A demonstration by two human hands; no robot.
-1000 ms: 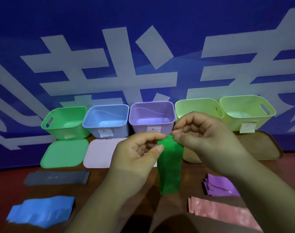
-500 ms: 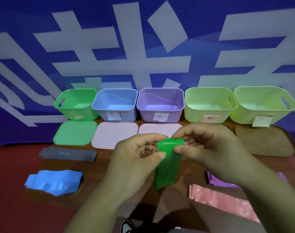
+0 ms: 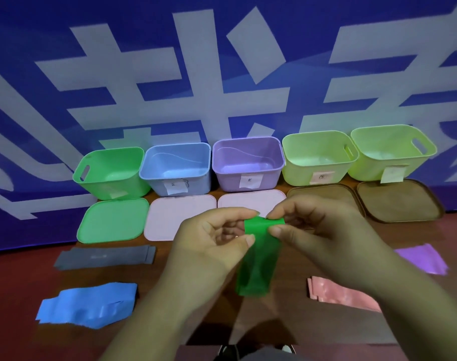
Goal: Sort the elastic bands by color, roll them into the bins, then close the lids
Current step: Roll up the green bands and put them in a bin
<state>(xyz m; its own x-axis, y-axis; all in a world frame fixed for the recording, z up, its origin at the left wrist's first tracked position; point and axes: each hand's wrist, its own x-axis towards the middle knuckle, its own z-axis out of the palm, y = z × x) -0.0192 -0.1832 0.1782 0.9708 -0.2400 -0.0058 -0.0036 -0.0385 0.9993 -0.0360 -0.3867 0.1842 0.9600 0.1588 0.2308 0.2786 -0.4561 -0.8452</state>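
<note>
Both hands hold a green elastic band (image 3: 258, 259) above the table's middle. My left hand (image 3: 211, 243) pinches its left top edge and my right hand (image 3: 316, 230) pinches the top right, where the end is folded over. The rest of the band hangs down. On the table lie a grey band (image 3: 105, 257), a blue band (image 3: 89, 304), a pink band (image 3: 339, 293) and a purple band (image 3: 421, 257). At the back stand open bins: green (image 3: 110, 173), blue (image 3: 176, 169), purple (image 3: 248, 162) and two yellow-green ones (image 3: 317, 157) (image 3: 390, 151).
Lids lie flat in front of the bins: a green lid (image 3: 112, 220), two pale pink lids (image 3: 170, 217) (image 3: 250, 199) and two brown lids (image 3: 321, 194) (image 3: 396, 201). A blue banner with white characters rises right behind the bins. Shoes show below the table's near edge.
The top end of the green band is now folded over between my fingers, and the hanging part looks shorter. The view has drifted, with the bins sitting higher and further right.
</note>
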